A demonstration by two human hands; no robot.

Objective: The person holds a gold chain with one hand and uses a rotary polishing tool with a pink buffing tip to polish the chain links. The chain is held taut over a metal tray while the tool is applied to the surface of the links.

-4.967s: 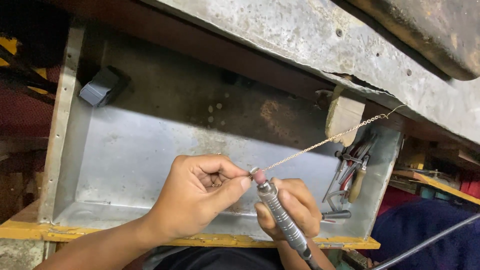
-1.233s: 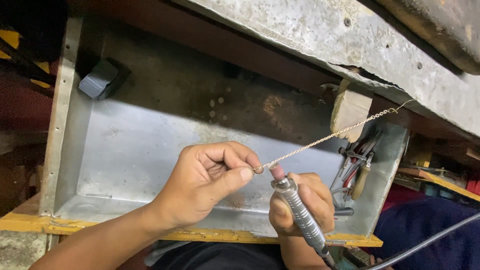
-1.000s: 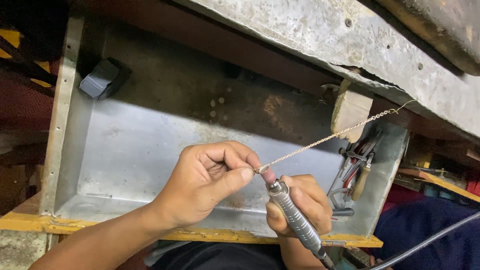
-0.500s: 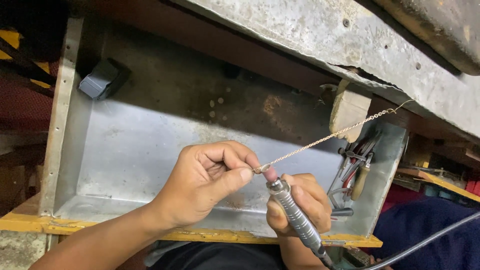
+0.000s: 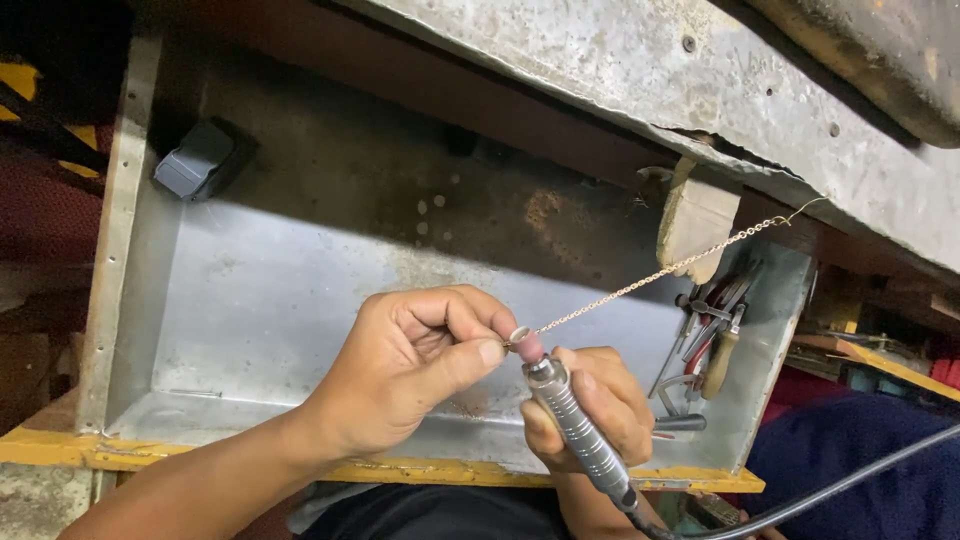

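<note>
1. Pinching one end of a thin gold chain (image 5: pixel 650 280) between thumb and forefinger, the left hand (image 5: pixel 410 365) hovered over the near part of a metal tray (image 5: pixel 260 310), its other fingers curled in.
2. From that pinch the chain ran taut, up and to the right, to a small hook under the worn bench edge (image 5: pixel 700 110) at the far right, passing in front of a pale wooden block (image 5: pixel 695 215).
3. The right hand (image 5: pixel 595 420) was wrapped around a ribbed metal rotary handpiece (image 5: pixel 575 425), held like a pen, near and just right of the left hand.
4. A small pink grinding tip (image 5: pixel 530 347) on the handpiece touched the chain right beside the left thumb.
5. A dark cable (image 5: pixel 830 490) led from the handpiece's near end off to the right.
6. Pliers and other hand tools (image 5: pixel 710 330) leaned in the tray's right corner.
7. A grey box (image 5: pixel 195 160) sat at the tray's far left corner.
</note>
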